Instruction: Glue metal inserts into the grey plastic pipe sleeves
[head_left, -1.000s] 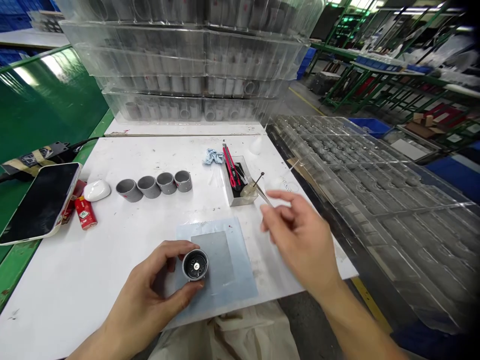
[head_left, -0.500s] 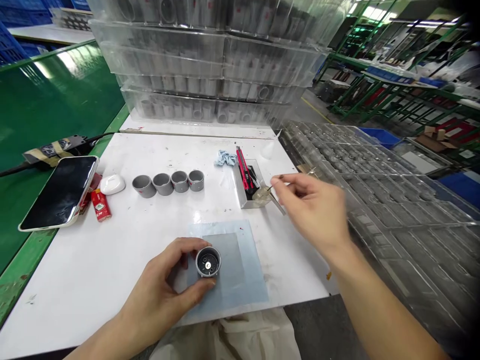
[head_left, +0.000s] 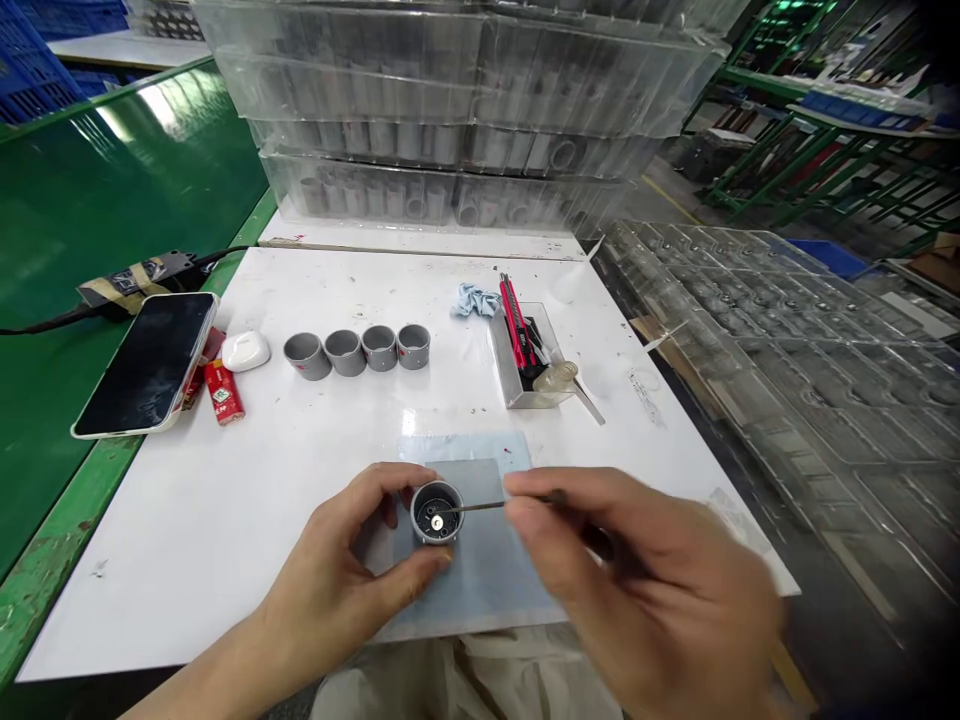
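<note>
My right hand (head_left: 637, 570), fingers curled, pinches a thin rod (head_left: 484, 506), apparently so the tip reaches into the grey cup (head_left: 429, 518). Left hand (head_left: 352, 560) pinches that, thumb nearside, mouth up, likely for sightline, above blue sheet (head_left: 487, 585) by near edge of bench (head_left: 225, 520). Four grey rings (head_left: 345, 353) toward far left corner, probably parked clear.

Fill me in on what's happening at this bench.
A person is working with both hands. The left grip holds a round grey part open end up above a blue sheet. The right grip pinches a thin tool, its tip appearing inside the part's opening; whether it touches anything there is unclear. Four grey rings stand in a row farther back, beside a small box holding a red cutter.
</note>
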